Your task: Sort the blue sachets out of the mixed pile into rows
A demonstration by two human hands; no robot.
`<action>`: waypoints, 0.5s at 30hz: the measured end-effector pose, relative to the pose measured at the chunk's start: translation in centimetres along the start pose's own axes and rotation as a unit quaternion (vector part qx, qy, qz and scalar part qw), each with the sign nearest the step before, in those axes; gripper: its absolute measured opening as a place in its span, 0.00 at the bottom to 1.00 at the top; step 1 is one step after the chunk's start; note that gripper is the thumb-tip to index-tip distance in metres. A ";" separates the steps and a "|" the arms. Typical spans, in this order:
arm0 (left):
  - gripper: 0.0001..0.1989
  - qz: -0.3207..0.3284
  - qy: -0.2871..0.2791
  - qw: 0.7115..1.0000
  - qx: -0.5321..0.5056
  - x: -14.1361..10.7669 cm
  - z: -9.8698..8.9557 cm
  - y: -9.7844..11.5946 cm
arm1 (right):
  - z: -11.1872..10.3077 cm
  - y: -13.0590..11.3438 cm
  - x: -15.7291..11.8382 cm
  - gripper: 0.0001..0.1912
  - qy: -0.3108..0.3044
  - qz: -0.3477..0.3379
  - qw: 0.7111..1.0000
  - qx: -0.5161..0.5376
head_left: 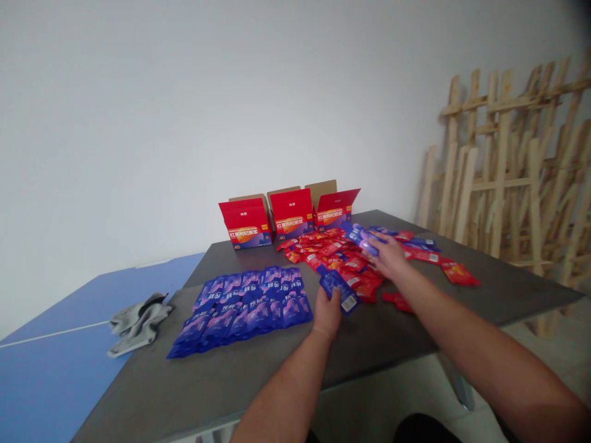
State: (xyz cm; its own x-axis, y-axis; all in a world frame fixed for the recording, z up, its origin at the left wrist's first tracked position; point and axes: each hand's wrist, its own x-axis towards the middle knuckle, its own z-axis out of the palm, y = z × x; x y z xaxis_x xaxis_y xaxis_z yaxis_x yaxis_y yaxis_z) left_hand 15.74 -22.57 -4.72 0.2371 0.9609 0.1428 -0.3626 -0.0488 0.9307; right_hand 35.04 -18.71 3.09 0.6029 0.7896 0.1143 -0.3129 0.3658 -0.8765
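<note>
My left hand is closed on a blue pouch whose barcode end points to the right. Farther back, my right hand grips another blue pouch above the heap; whether it holds more than one I cannot tell. Beneath and behind both hands spreads a loose heap of red pouches, with a few blue ones mixed in. To the left of my left hand, many blue pouches lie in overlapping rows, faces up.
Three open red boxes, a left one, a middle one and a right one, stand along the table's back edge. A grey cloth lies at the left, by a blue table. Wooden frames lean against the wall.
</note>
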 end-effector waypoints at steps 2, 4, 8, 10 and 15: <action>0.20 0.030 0.016 0.999 0.020 -0.1 -0.3 0.2 | 2.0 2.6 -2.4 0.26 -0.018 0.013 0.998 0.066; 0.18 0.072 0.041 0.994 0.066 -0.2 -0.6 0.5 | 3.5 5.0 -4.1 0.27 -0.040 0.033 0.994 0.096; 0.18 0.126 0.076 0.980 0.130 -0.4 -1.0 0.9 | 4.6 8.5 -5.5 0.28 -0.060 0.040 0.997 0.032; 0.19 0.128 0.075 0.980 0.132 -0.3 -1.0 0.8 | 4.3 9.6 -5.6 0.27 -0.067 0.032 0.997 -0.034; 0.19 0.113 0.069 0.986 0.105 -0.2 -0.8 0.5 | 3.4 10.8 -5.9 0.26 -0.137 0.087 0.986 -0.035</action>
State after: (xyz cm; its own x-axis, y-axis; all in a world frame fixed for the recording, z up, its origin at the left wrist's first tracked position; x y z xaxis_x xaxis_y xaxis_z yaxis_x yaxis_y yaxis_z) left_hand 14.80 -22.62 -4.53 0.0420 0.9462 0.3208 -0.1941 -0.3073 0.9316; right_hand 25.65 -17.73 -5.48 0.3207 0.9443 0.0733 -0.3366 0.1860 -0.9231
